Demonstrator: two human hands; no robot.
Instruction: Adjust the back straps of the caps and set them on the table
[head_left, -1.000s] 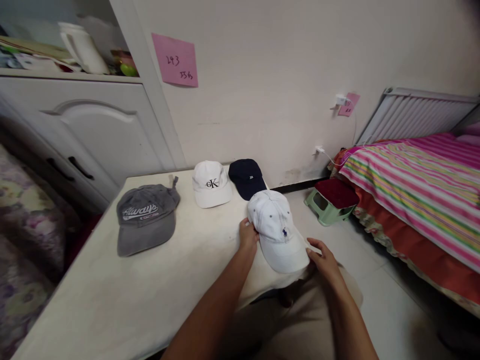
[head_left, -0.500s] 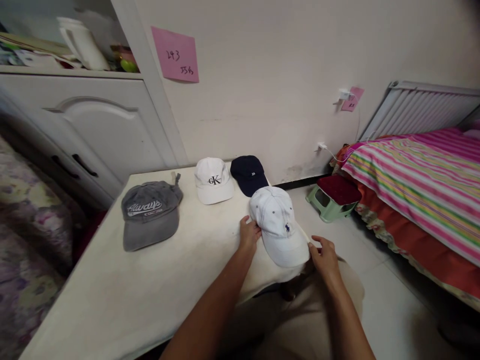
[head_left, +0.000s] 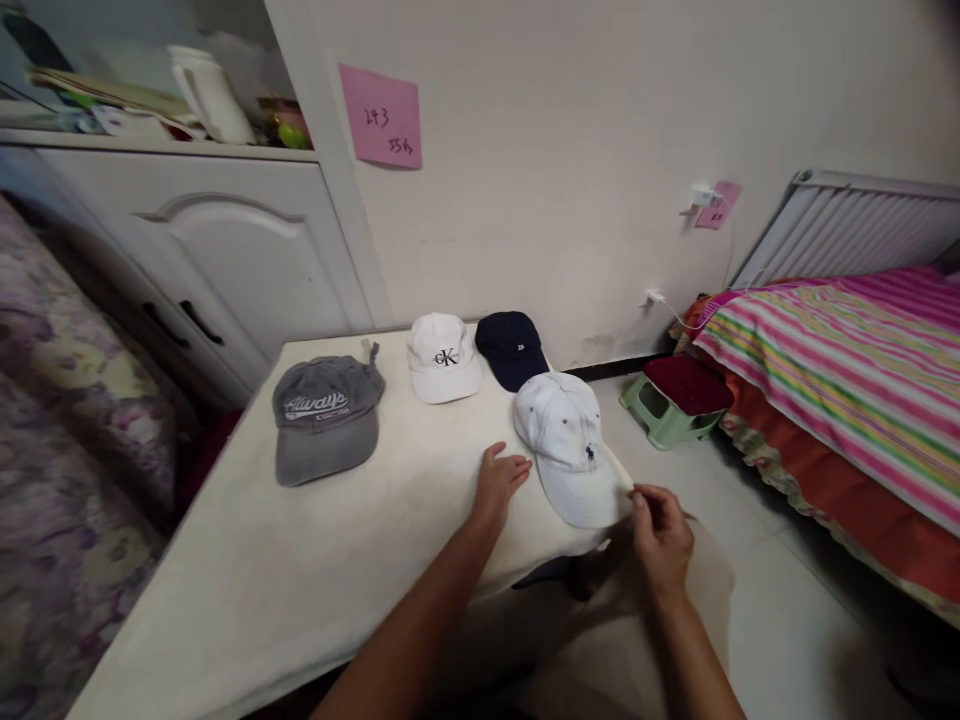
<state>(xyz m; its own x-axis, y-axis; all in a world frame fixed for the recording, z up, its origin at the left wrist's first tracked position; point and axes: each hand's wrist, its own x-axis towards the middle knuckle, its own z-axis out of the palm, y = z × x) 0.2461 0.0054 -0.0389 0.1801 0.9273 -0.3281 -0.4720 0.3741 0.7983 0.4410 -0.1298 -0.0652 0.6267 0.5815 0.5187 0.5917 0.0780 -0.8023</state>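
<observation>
I have both hands over the near right part of a cream-covered worktop [head_left: 330, 560], well apart from each other, with a pale, nearly white cap [head_left: 560, 425] between them. The cap sits upright at the right edge, its brim towards me and angled to the right, with a small dark blue horse-and-rider emblem on the front. My left hand [head_left: 499, 487] is open, palm down, fingers spread, just beside the cap's left side and holding nothing. My right hand [head_left: 664, 530] is at the right edge of the brim, thumb and forefinger drawn together; I cannot tell whether they pinch the brim or the cover's edge.

Behind the pale cap, near the wall [head_left: 525, 230], are a navy cap [head_left: 512, 350] with small white lettering and, to its left, a white cap [head_left: 444, 357] marked "CK" in dark letters. Farther left is a grey cap [head_left: 328, 420] reading "Always", its strap sticking up at the back.

A pink note [head_left: 381, 117] on the wall carries the handwritten number 243. To the right, a green stool [head_left: 671, 400] with a dark red top stands beside a bed [head_left: 847, 350] with a striped cover
</observation>
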